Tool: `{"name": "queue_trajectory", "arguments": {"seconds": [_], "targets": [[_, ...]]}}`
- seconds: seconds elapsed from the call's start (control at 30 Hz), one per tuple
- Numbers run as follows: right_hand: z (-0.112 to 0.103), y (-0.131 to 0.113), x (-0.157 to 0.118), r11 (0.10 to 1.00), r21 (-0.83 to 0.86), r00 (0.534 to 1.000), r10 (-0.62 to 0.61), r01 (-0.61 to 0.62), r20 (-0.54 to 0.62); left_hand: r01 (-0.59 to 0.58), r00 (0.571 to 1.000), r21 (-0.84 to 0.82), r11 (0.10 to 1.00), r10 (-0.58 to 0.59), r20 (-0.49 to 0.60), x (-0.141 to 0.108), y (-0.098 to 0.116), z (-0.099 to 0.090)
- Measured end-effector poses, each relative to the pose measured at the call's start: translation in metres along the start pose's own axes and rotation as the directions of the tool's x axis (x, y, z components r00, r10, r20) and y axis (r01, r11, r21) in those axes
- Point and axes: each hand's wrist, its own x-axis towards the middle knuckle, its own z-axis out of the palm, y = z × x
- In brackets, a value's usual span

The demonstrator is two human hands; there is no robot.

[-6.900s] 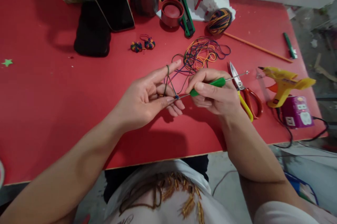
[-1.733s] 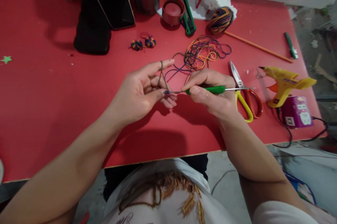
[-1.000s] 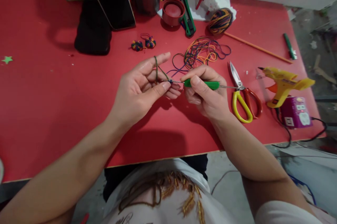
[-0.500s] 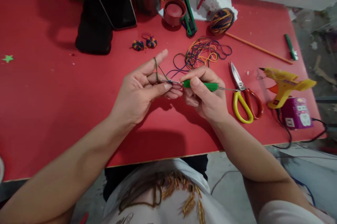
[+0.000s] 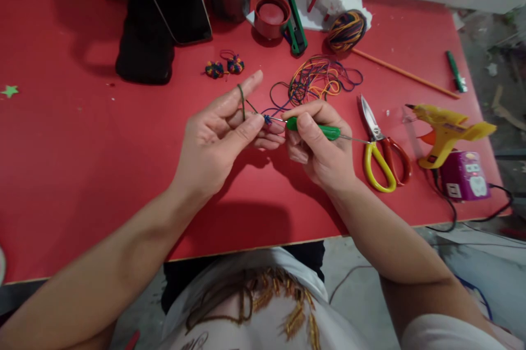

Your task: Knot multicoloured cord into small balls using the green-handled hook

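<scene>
A small piece of dark blue crochet [image 5: 267,119] is pinched between the thumb and fingers of my left hand [image 5: 216,142]. Dark green yarn [image 5: 241,101] loops round that hand's raised index finger and runs down to the piece. My right hand [image 5: 322,147] grips a crochet hook [image 5: 329,131] by its green handle, and the metal tip reaches into or against the piece; my left thumb partly hides the spot. Behind the hands, a loose tangle of multicoloured yarn [image 5: 312,82] lies on the red table, with a strand leading to the work.
Scissors [image 5: 380,144] and a yellow glue gun [image 5: 446,131] lie on the right, beside a purple box [image 5: 464,176] with cords. Farther back are a yarn ball [image 5: 347,30], an orange stick [image 5: 405,72], a green cutter [image 5: 296,27] and two small crocheted pieces [image 5: 224,67].
My left thumb has shifted up and the crochet piece now shows more, a little higher. The hook's tip has moved up slightly with it; both hands keep their hold.
</scene>
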Motion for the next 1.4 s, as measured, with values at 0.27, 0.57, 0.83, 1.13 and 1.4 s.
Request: {"name": "queue_trajectory", "arguments": {"seconds": [0.27,0.57,0.83,1.13,1.4], "targets": [[0.0,-0.001,-0.002,0.997,-0.072,1.0,0.009,-0.01,-0.011,-0.035,0.998,0.04,0.999,0.037,-0.048,0.001,0.001,0.003],[0.008,0.004,-0.005,0.994,-0.051,0.995,-0.094,0.093,-0.017,-0.079,0.995,0.105,0.991,0.085,-0.047,-0.004,0.002,0.008],[0.011,0.0,-0.011,0.792,-0.553,0.957,-0.286,0.259,0.04,-0.059,0.994,0.163,0.985,0.073,-0.085,-0.002,0.005,0.011],[0.007,0.001,-0.02,0.621,-0.709,0.939,-0.283,0.335,0.196,0.096,0.995,-0.17,0.981,-0.097,0.002,-0.002,0.0,0.007],[0.002,-0.008,-0.014,0.847,-0.498,0.982,-0.136,0.186,0.134,0.126,0.992,-0.098,0.987,-0.124,0.023,0.003,0.014,-0.001]]}}
